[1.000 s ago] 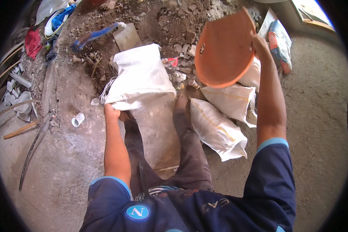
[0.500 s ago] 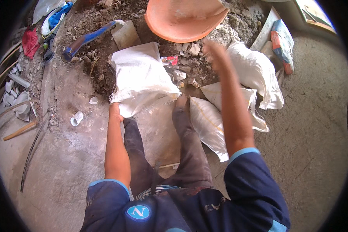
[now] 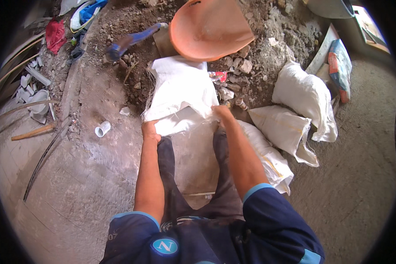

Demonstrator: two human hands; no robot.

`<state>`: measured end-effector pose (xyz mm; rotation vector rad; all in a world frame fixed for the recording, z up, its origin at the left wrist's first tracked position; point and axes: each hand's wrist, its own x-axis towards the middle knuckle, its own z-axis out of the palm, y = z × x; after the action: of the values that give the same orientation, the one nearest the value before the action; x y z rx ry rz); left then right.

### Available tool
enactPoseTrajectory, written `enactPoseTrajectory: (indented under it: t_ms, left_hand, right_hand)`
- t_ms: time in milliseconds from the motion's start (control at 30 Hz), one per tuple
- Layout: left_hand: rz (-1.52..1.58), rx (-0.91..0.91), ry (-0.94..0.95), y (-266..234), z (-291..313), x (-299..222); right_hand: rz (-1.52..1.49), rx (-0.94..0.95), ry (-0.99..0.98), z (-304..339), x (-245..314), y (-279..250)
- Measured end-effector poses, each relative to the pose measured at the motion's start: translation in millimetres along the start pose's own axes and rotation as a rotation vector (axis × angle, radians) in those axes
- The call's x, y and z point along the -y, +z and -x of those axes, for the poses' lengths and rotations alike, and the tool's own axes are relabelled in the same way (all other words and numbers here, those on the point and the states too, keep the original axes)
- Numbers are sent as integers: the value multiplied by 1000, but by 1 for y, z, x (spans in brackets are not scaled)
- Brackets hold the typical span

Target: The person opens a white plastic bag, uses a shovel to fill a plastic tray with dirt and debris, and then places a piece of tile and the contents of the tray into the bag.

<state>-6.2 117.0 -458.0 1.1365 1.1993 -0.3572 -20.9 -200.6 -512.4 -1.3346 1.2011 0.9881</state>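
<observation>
A white woven sack (image 3: pixel 180 86) lies in front of my legs, its frayed mouth toward me and gaping a little. My left hand (image 3: pixel 151 131) is closed on the left corner of that mouth. At the opposite corner, my right hand (image 3: pixel 222 113) grips the edge, its fingertips partly hidden by the fabric. Just beyond the sack rests an orange curved plastic piece (image 3: pixel 207 33), like a scoop or seat shell, on the dirt. A tool with a blue handle (image 3: pixel 134 40) and a flat metal blade (image 3: pixel 163 44) lies to the left, its blade partly hidden.
Filled white sacks (image 3: pixel 303 97) sit at right, beside a red-and-blue bag (image 3: pixel 340 66). A heap of soil and rubble (image 3: pixel 268 39) spreads across the far side. A white cup (image 3: pixel 102 129), a wooden handle (image 3: pixel 33 131) and a black hose (image 3: pixel 42 163) lie at left.
My right hand has come down from above the rubble to the sack's right corner and taken hold of it. The sack's mouth is now spread between both hands. The view has shifted slightly.
</observation>
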Motion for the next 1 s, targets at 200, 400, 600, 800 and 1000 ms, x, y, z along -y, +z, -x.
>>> enactPoseTrajectory:
  t_ms: [200, 400, 600, 800, 1000]
  left_hand:
    - [35, 137, 40, 39, 61, -171]
    - [-144, 102, -28, 66, 10, -159]
    - [-76, 251, -1, 46, 10, -84]
    - [-113, 195, -4, 38, 11, -98]
    - [-595, 276, 271, 38, 53, -141]
  right_hand:
    - [257, 17, -198, 166, 191, -35]
    - [194, -33, -362, 143, 205, -19]
    - [227, -113, -183, 61, 85, -1]
    - [93, -120, -198, 86, 93, -30]
    - [64, -249, -392, 96, 93, -59]
